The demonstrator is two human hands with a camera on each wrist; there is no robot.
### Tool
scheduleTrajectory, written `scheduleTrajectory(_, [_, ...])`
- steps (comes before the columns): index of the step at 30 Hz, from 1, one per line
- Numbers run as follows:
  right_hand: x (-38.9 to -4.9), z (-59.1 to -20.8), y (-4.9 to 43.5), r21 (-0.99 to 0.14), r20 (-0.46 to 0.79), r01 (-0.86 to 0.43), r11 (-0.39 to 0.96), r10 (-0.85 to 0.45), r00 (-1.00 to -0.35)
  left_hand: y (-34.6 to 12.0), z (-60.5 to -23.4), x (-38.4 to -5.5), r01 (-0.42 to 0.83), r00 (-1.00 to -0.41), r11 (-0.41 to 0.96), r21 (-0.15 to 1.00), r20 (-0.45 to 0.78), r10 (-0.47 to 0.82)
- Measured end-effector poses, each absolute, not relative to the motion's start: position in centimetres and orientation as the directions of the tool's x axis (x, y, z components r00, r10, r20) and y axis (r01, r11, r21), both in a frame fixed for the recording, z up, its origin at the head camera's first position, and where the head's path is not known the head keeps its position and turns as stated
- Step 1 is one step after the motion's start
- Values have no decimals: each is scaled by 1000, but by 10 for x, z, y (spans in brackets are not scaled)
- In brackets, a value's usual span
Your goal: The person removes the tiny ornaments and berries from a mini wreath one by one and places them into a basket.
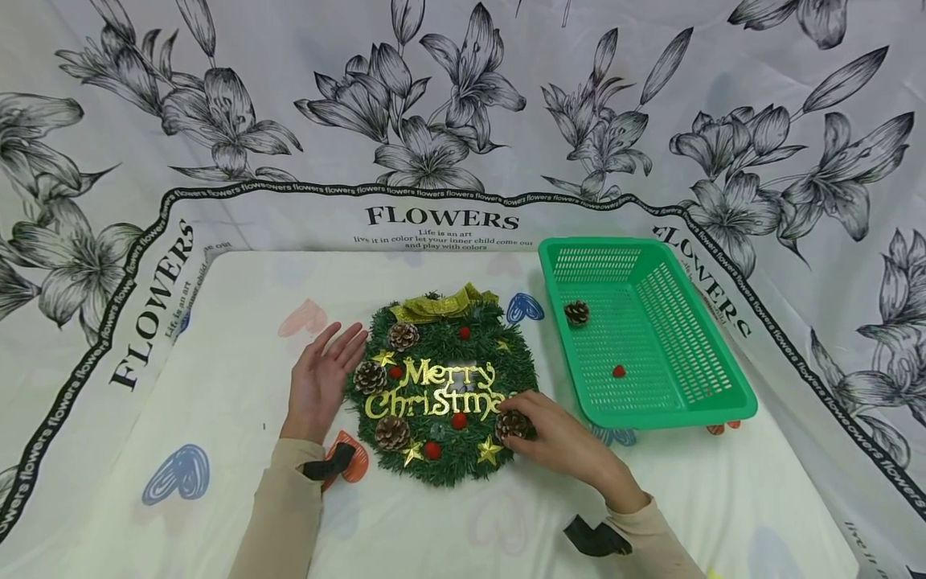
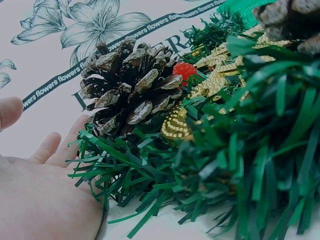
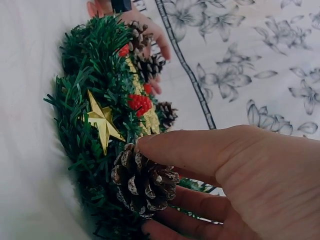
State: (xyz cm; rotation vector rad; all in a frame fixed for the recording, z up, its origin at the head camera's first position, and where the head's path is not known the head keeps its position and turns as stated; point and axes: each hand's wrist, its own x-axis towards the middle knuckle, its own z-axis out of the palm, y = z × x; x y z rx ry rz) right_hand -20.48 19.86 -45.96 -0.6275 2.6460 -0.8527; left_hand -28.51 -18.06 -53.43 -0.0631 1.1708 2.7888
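A green Christmas wreath point(image 1: 448, 470) lies flat on the table, with gold "Merry Christmas" lettering point(image 1: 441, 394), a gold ribbon point(image 1: 444, 305), gold stars, red berries and several pine cones. My right hand point(image 1: 560, 434) holds a pine cone point(image 3: 142, 182) between thumb and fingers at the wreath's lower right, beside a gold star point(image 3: 101, 124). At the wreath's left edge my left hand point(image 1: 325, 382) stands with palm turned inward and fingers extended, holding nothing. Its fingers reach the green tinsel below a pine cone point(image 2: 127, 90) in the left wrist view.
A green plastic basket point(image 1: 658, 414) stands right of the wreath, holding one pine cone point(image 1: 576, 313) and a red berry point(image 1: 618, 371). The table point(image 1: 239, 386) wears a white cloth printed with hearts. Behind hangs a flower-printed curtain point(image 1: 282, 88).
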Motion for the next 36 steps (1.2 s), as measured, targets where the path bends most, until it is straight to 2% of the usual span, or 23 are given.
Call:
scheduleTrajectory(14, [-206, -460, 200, -591, -97, -329, 736, -470, -877, -180, -534, -285, -122, -992, -689, 714, -80, 93])
scheduleTrajectory(36, [-213, -451, 197, -663, -66, -330, 672, -492, -868, -180, -534, -285, -127, -992, -666, 735, -88, 91])
